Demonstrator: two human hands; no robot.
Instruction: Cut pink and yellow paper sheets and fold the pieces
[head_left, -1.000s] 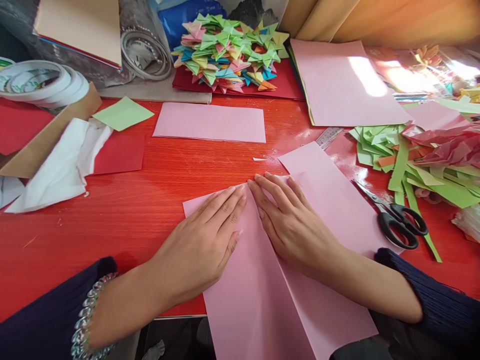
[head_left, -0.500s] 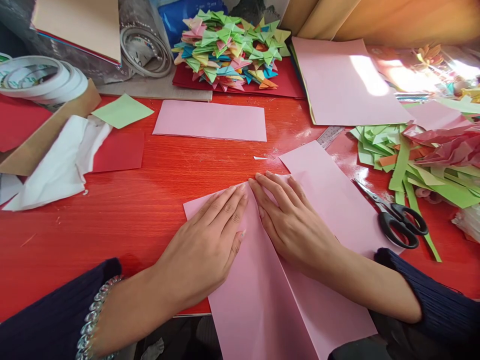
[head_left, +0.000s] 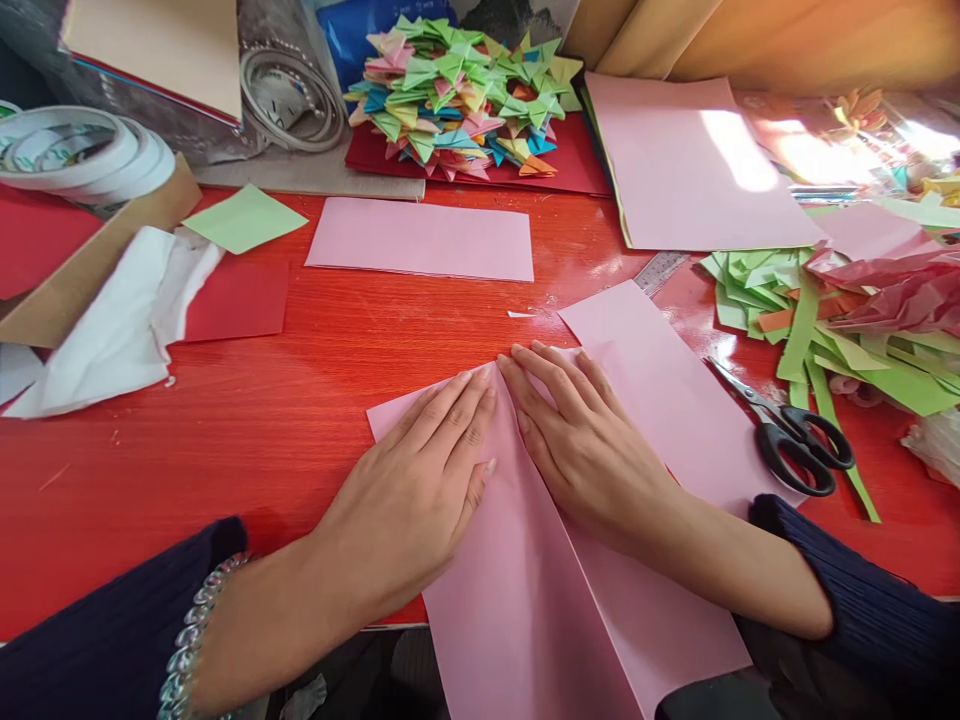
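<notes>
A folded pink paper sheet point(head_left: 525, 590) lies on the red table point(head_left: 285, 400) and hangs over its near edge. My left hand point(head_left: 420, 485) lies flat on the sheet's left flap, fingers together and pointing away from me. My right hand point(head_left: 592, 450) presses flat on the right flap, fingertips at the sheet's far corner. A fold ridge runs between the two hands. Under the right hand a second pink sheet point(head_left: 660, 380) spreads to the right.
Black scissors point(head_left: 795, 445) and a metal ruler point(head_left: 658, 272) lie right of my hands. Green paper strips point(head_left: 810, 320), a pink strip point(head_left: 421, 238), a large pink sheet point(head_left: 690, 165), a pile of folded coloured pieces point(head_left: 465, 100), tape rolls point(head_left: 82, 155), white crumpled paper point(head_left: 112, 340) surround them.
Both hands stay pressed on the pink sheet; the left hand has slid slightly toward me along the fold. The view shifted a little.
</notes>
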